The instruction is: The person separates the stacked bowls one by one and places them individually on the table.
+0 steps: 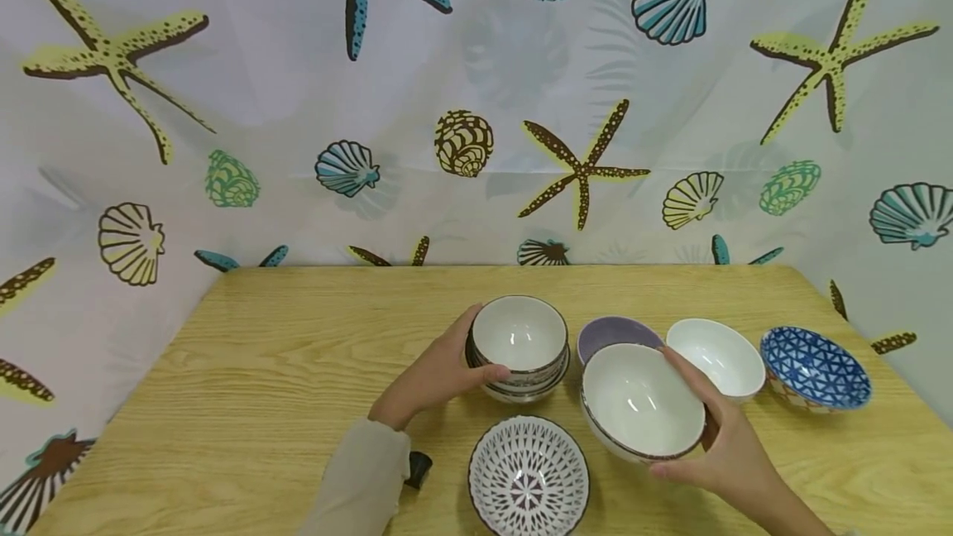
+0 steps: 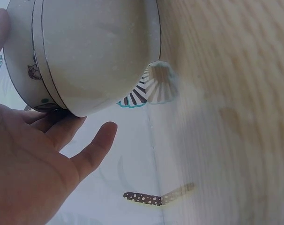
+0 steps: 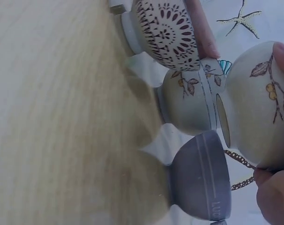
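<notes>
Right of the stack of bowls (image 1: 530, 389), raised clear of the counter (image 1: 298, 329): one berry bowl (image 1: 640, 399), tilted. Handling, by judgement: likely glazed ceramic; stiff, of middling weight, smooth enough to slip, apt to chip at rim or foot if knocked. Best hold: thumb and fingers on opposite sides of the wall, just under the rim; foot usable as support from below. Right grip (image 1: 722, 441): holding the berry bowl by its right side, thumb at the near edge, fingers at the far. Appearance: round, deep, glossy white within, thin dark line at the lip; outside off-white, bearing a branch of brown leaves and yellow-orange berries; narrow foot.

Uppermost in the stack: top bowl (image 1: 519, 333), white inside, dark-lipped. Left grip (image 1: 447, 366): curved round its left side, thumb on the near wall. Nested walls may rub or bind, so level, gentle handling seems best.

Right of the stack, in order outward: purple bowl (image 1: 614, 332), partly hidden by the berry bowl; white bowl (image 1: 718, 354); blue bowl (image 1: 815, 366), lattice-patterned. In front of the stack: patterned bowl (image 1: 529, 478), dark marks radiating on white.
</notes>
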